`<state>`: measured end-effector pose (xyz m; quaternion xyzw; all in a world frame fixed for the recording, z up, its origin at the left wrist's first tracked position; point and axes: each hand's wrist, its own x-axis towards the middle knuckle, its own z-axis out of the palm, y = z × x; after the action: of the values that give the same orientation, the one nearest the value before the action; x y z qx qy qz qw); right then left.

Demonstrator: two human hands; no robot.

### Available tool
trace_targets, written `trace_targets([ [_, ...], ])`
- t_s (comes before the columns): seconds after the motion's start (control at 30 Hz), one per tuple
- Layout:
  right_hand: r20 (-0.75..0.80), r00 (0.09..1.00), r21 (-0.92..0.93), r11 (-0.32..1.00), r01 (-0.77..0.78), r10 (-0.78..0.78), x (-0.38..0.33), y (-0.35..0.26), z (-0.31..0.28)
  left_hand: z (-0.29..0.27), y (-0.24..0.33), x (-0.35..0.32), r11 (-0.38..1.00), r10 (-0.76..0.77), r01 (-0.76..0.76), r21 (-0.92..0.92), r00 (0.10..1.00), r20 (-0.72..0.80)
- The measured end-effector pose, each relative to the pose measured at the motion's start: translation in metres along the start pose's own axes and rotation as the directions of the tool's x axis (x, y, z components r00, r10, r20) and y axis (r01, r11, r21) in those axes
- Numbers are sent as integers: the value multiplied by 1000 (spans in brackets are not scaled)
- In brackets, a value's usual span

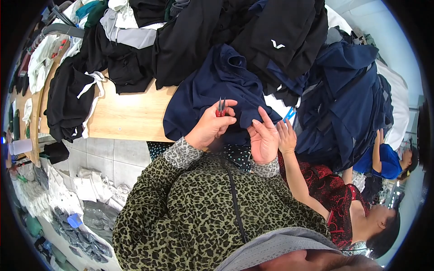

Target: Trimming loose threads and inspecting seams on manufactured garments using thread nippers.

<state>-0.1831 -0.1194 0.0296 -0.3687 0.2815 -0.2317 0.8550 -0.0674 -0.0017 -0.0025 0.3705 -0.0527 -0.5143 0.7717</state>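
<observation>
My left hand (211,125) is closed around small red-handled thread snips (221,108), blades pointing up, over a navy blue garment (217,81) that hangs off the wooden table (129,115). My right hand (263,139) is beside it with fingers extended, pinching the garment's edge. Both my sleeves are leopard-patterned. Another person's hand (286,135), on an arm from a red patterned top, touches the cloth just right of my right hand.
Black garments (253,31) are heaped across the back of the table, with more black and white pieces (72,97) at its left end. A navy pile (343,99) lies at the right. White and grey clothes (86,189) cover the tiled floor at the lower left. A person in blue (384,160) sits far right.
</observation>
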Motion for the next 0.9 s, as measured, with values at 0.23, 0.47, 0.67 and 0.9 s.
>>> trace_targets([
  [0.23, 47, 999, -87, 996, 12, -8, -3, 7, -4, 22, -3, -4, 999, -35, 33, -16, 993, -109],
  [0.47, -52, 998, -42, 999, 20, -22, -2, 7, -2, 20, -7, -3, 995, 95, -99, -29, 988, -119],
  [0.67, -4, 997, 44, 996, -71, 71, 1, 5, -4, 18, -8, -3, 994, 104, -108, -25, 988, -115],
  [0.9, 43, 995, 96, 990, -99, 95, 2, 7, -9, 17, -7, -4, 994, 105, -108, -17, 989, -107],
])
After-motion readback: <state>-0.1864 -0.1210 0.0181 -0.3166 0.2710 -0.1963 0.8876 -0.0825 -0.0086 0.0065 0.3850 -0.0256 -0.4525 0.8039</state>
